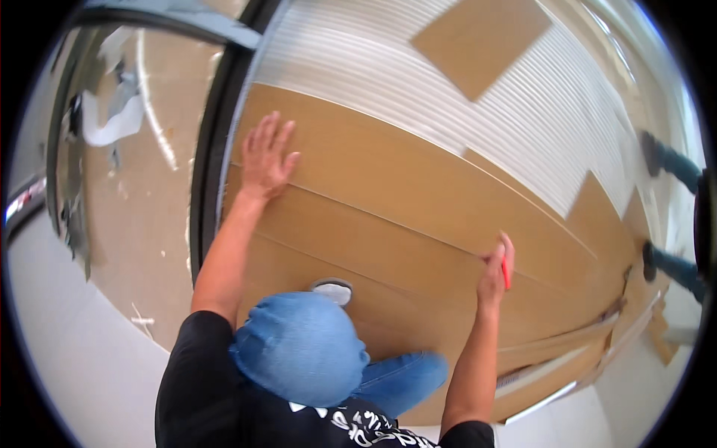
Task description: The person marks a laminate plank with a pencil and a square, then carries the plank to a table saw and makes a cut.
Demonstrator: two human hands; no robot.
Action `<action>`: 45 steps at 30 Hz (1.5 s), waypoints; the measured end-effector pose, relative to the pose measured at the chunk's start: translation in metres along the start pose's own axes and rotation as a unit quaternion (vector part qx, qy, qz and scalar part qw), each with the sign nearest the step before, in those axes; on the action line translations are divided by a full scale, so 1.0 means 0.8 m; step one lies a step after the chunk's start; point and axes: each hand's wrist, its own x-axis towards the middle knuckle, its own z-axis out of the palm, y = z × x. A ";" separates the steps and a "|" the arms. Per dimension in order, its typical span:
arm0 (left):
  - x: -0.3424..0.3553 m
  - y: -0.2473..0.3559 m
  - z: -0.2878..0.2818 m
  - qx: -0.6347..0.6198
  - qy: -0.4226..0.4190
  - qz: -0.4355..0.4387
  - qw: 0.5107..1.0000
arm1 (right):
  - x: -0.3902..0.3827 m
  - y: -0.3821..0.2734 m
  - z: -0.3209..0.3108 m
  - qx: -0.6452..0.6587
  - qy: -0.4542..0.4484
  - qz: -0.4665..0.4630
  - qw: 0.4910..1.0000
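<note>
My left hand point(267, 158) lies flat on a long brown board point(351, 149), its fingers spread near the board's left end. My right hand point(494, 275) is closed around a small red tool point(507, 273), mostly hidden by the fingers, so its kind cannot be told. That hand is at the lower edge of the same board, farther right. Below the edge lies another brown board point(358, 243), with the seam between them running from my left hand toward my right. My knee and a grey shoe rest over the lower boards.
White ribbed sheeting point(373, 60) spreads beyond the boards, with a loose brown piece point(482, 45) on it. A dark frame point(211, 149) borders the left side. Stacked brown sheets point(553, 366) lie at lower right. Another person's legs point(676, 168) stand at far right.
</note>
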 end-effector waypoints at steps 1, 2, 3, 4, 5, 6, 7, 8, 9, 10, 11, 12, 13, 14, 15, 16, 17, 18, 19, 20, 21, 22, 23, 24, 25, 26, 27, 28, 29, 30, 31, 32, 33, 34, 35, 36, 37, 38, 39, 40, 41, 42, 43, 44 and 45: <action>0.000 0.001 0.001 0.004 0.001 -0.003 1.000 | 0.015 -0.020 0.014 0.015 -0.014 -0.011 1.000; 0.005 0.003 0.001 -0.008 0.001 0.011 1.000 | 0.035 -0.030 0.025 0.043 -0.025 -0.068 0.996; 0.008 0.007 0.001 -0.014 0.009 0.018 1.000 | 0.056 -0.038 0.033 0.070 -0.039 -0.124 0.989; 0.011 0.009 0.000 -0.017 0.017 0.023 0.999 | 0.077 -0.042 0.042 0.094 -0.052 -0.145 0.984; 0.014 0.012 0.003 -0.024 0.016 0.030 0.999 | 0.097 -0.044 0.049 0.116 -0.066 -0.166 0.977; 0.016 0.014 0.004 -0.024 0.020 0.035 0.999 | 0.116 -0.047 0.058 0.101 -0.072 -0.177 0.976; 0.017 0.015 0.004 -0.020 0.024 0.036 0.999 | 0.132 -0.049 0.067 0.088 -0.082 -0.188 0.975; 0.017 0.018 0.006 -0.019 0.025 0.037 0.999 | 0.142 -0.050 0.077 0.088 -0.081 -0.186 0.975; 0.018 0.018 0.006 -0.019 0.023 0.039 0.999 | 0.149 -0.053 0.087 0.071 -0.085 -0.185 0.976; 0.019 0.020 0.007 -0.018 0.022 0.040 0.999 | 0.155 -0.054 0.091 0.054 -0.089 -0.185 0.977; 0.020 0.022 0.008 -0.017 0.022 0.041 0.999 | 0.161 -0.048 0.093 0.053 -0.089 -0.183 0.978; 0.019 0.023 0.007 -0.016 0.020 0.041 0.999 | 0.165 -0.033 0.098 0.095 -0.061 -0.191 0.975; 0.019 0.021 0.007 -0.017 0.023 0.042 0.999 | 0.167 -0.025 0.105 0.137 -0.034 -0.199 0.970; 0.020 0.020 0.005 -0.018 0.027 0.043 0.999 | 0.165 -0.017 0.110 0.147 -0.023 -0.207 0.967; 0.014 0.012 0.000 -0.006 0.026 0.034 0.999 | 0.163 -0.023 0.119 0.154 -0.035 -0.208 0.965; 0.007 0.004 -0.003 -0.002 0.028 0.033 0.999 | 0.159 -0.032 0.127 0.114 -0.011 -0.235 0.965; -0.001 -0.003 -0.005 0.004 0.031 0.030 0.999 | 0.153 -0.042 0.134 0.074 0.011 -0.264 0.962; 0.003 0.003 -0.003 0.003 0.021 0.039 0.999 | 0.155 -0.034 0.128 0.076 0.020 -0.258 0.963; 0.011 0.012 0.001 0.015 0.010 0.046 0.999 | 0.160 -0.018 0.121 0.089 0.024 -0.252 0.963; 0.007 0.007 -0.006 0.044 -0.013 0.049 0.998 | 0.154 -0.021 0.127 0.120 0.015 -0.254 0.960; 0.012 0.008 0.000 0.046 -0.008 0.049 0.998 | 0.155 -0.008 0.125 0.155 0.002 -0.226 0.962; 0.015 0.011 0.007 0.039 -0.004 0.049 0.998 | 0.161 0.010 0.117 0.152 0.001 -0.216 0.964; 0.014 0.011 0.007 0.027 0.001 0.041 0.999 | 0.162 0.014 0.118 0.171 -0.005 -0.213 0.962; 0.012 0.006 0.008 0.010 0.009 0.035 0.999 | 0.162 0.010 0.122 0.186 -0.008 -0.209 0.960; 0.009 0.004 0.006 0.017 0.009 0.021 1.000 | 0.160 0.004 0.127 0.188 -0.023 -0.213 0.959; 0.005 0.001 0.003 0.014 -0.004 0.015 1.000 | 0.159 0.000 0.134 0.166 -0.005 -0.244 0.955; 0.003 0.000 0.002 0.007 -0.017 0.011 1.000 | 0.157 -0.003 0.136 0.141 0.018 -0.275 0.951; 0.004 0.000 0.002 0.007 -0.010 0.014 1.000 | 0.161 0.001 0.131 0.124 0.024 -0.262 0.957; 0.006 0.000 0.003 0.007 -0.008 0.011 1.000 | 0.165 0.006 0.131 0.123 0.022 -0.265 0.956; 0.008 0.003 0.002 -0.004 -0.007 0.013 1.000 | 0.166 0.006 0.130 0.100 0.042 -0.277 0.955; 0.012 0.006 0.001 -0.015 -0.006 0.016 1.000 | 0.167 0.007 0.130 0.076 0.062 -0.288 0.953; 0.019 0.011 0.002 -0.029 -0.008 0.014 0.999 | 0.169 0.007 0.127 0.074 0.061 -0.289 0.953; 0.020 0.014 0.004 -0.031 -0.008 0.010 0.999 | 0.173 0.001 0.123 -0.011 0.079 -0.349 0.934; 0.020 0.016 0.005 -0.043 -0.010 0.014 0.999 | 0.175 -0.003 0.121 -0.095 0.096 -0.405 0.904; 0.018 0.018 0.005 -0.056 -0.012 0.019 0.998 | 0.171 -0.005 0.117 -0.097 0.094 -0.407 0.904; 0.013 0.016 0.003 -0.055 -0.010 0.015 0.998 | 0.165 -0.006 0.110 -0.187 0.094 -0.434 0.876; 0.007 0.012 0.002 -0.055 -0.015 0.014 0.998 | 0.162 0.002 0.100 -0.275 0.097 -0.457 0.840; 0.004 0.008 0.002 -0.055 -0.020 0.013 0.998 | 0.159 0.013 0.093 -0.296 0.113 -0.429 0.846; 0.006 0.009 0.000 -0.056 -0.019 0.014 0.998 | 0.156 0.019 0.089 -0.297 0.115 -0.429 0.845; 0.008 0.011 -0.001 -0.057 -0.015 0.013 0.998 | 0.155 0.025 0.086 -0.314 0.134 -0.402 0.850; 0.010 0.011 -0.002 -0.058 -0.010 0.012 0.998 | 0.156 0.031 0.084 -0.330 0.152 -0.375 0.853; 0.009 0.011 -0.003 -0.062 -0.013 0.013 0.998 | 0.155 0.030 0.083 -0.333 0.151 -0.372 0.853; 0.011 0.008 -0.004 -0.054 -0.012 0.015 0.998 | 0.157 0.029 0.084 -0.340 0.150 -0.371 0.851; 0.013 0.006 -0.005 -0.046 -0.012 0.017 0.999 | 0.157 0.028 0.086 -0.346 0.148 -0.370 0.849; 0.017 0.003 -0.005 -0.047 -0.011 0.018 0.999 | 0.159 0.027 0.090 -0.348 0.149 -0.370 0.849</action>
